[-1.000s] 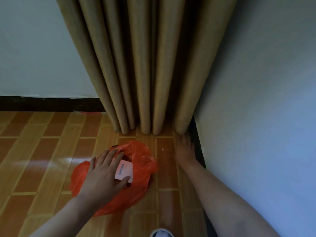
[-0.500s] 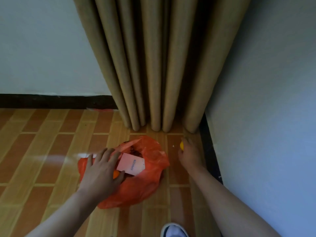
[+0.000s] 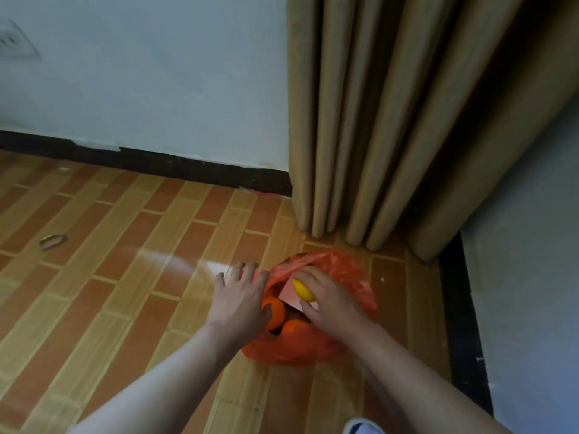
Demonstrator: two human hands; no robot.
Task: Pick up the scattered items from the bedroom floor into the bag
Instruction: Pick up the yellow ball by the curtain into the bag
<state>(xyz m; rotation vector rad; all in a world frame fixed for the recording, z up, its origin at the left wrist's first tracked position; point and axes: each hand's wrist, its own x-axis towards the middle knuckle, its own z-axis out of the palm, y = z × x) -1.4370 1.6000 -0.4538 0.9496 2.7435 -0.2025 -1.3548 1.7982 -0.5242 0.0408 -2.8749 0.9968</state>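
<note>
An orange plastic bag (image 3: 351, 270) sits on the wooden floor near the curtain. Its mouth is open, and orange items (image 3: 275, 311) and a pale pink card (image 3: 289, 297) show inside. My left hand (image 3: 239, 300) grips the bag's left rim and holds it open. My right hand (image 3: 329, 300) is over the bag's mouth and holds a small yellow object (image 3: 303, 290) in curled fingers.
A metal ring (image 3: 52, 241) lies on the floor at the far left. Beige curtain folds (image 3: 376, 120) hang to the floor behind the bag. A white wall with black skirting (image 3: 463, 324) stands close on the right. A white shoe tip (image 3: 363, 427) shows at the bottom.
My right hand picked the yellow object up from the floor by the curtain and brought it left over the bag. The view swung left, and the ring came into sight.
</note>
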